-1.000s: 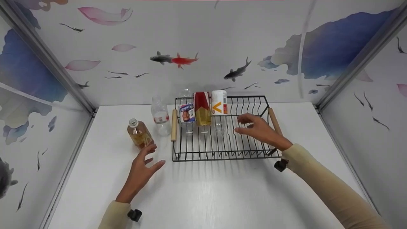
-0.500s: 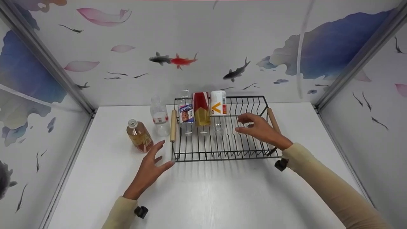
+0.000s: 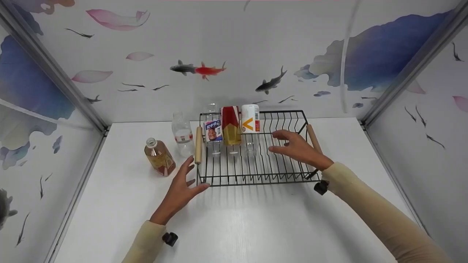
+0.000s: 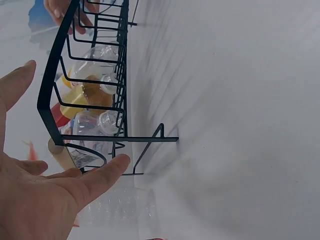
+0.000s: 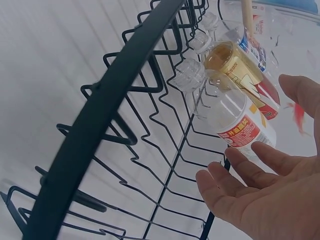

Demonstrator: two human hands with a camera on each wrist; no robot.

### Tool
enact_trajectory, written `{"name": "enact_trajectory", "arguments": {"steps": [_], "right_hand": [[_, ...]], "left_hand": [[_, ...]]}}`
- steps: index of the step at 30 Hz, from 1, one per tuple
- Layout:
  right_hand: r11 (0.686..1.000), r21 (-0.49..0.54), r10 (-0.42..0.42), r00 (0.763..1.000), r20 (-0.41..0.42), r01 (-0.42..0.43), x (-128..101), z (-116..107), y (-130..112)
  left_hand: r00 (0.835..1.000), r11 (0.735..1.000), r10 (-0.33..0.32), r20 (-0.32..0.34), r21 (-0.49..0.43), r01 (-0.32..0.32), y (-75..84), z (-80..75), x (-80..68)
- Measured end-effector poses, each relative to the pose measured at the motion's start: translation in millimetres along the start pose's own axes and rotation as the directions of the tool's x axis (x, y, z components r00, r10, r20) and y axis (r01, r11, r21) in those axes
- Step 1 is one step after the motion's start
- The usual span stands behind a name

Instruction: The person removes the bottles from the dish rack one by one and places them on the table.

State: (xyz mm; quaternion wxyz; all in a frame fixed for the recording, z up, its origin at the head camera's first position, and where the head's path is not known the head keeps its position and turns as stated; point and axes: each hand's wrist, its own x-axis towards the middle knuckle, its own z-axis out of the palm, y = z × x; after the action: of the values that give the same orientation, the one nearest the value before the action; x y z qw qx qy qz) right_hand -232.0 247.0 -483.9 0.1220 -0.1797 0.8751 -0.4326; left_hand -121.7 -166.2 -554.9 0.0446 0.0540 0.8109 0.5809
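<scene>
My left hand [image 3: 180, 193] is at the front left corner of a black wire dish rack [image 3: 256, 179], fingers spread and nothing in them; whether it touches the rack I cannot tell. Over the rack's right half my right hand [image 3: 300, 149] hovers, fingers loosely bent, holding nothing. Three bottles lean neck-down in the rack's left half: a clear bottle with a blue label [image 3: 213, 130], a red and gold bottle [image 3: 231, 126] and a white-labelled bottle [image 3: 250, 118]. In the right wrist view the white-labelled bottle [image 5: 240, 122] is beyond my right fingertips.
Left of the rack stand a clear bottle with a red label [image 3: 182, 136] and an amber bottle without a cap [image 3: 160, 157]. The rack has wooden handles [image 3: 198, 145] at both ends. Patterned walls enclose the white table [image 3: 237, 226].
My left hand has moved right, from beside the amber bottle to the rack's front left corner. The right hand stays nearly still. The bottles keep their places.
</scene>
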Motion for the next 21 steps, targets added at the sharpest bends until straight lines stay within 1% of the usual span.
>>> {"name": "enact_trajectory", "arguments": {"steps": [5,11,17,21], "right_hand": [[1.0,-0.016,0.028,1.0,0.012,-0.027,3.2,1.2,-0.3],[0.999,-0.011,0.043,0.999,0.016,-0.043,7.2,4.0,-1.4],[0.998,-0.007,0.056,0.998,0.033,-0.056,17.7,5.0,-3.0],[0.998,-0.015,0.057,0.998,0.024,-0.056,25.0,3.0,-2.5]], "left_hand": [[1.0,1.0,-0.022,0.018,-0.01,0.022,-3.0,5.8,5.2],[0.999,0.999,-0.021,0.025,-0.041,0.022,-5.7,10.4,7.6],[0.999,0.999,-0.026,0.022,-0.026,0.027,-8.8,14.2,8.5],[0.999,0.999,-0.02,0.026,-0.031,0.021,-10.0,17.1,10.1]]}}
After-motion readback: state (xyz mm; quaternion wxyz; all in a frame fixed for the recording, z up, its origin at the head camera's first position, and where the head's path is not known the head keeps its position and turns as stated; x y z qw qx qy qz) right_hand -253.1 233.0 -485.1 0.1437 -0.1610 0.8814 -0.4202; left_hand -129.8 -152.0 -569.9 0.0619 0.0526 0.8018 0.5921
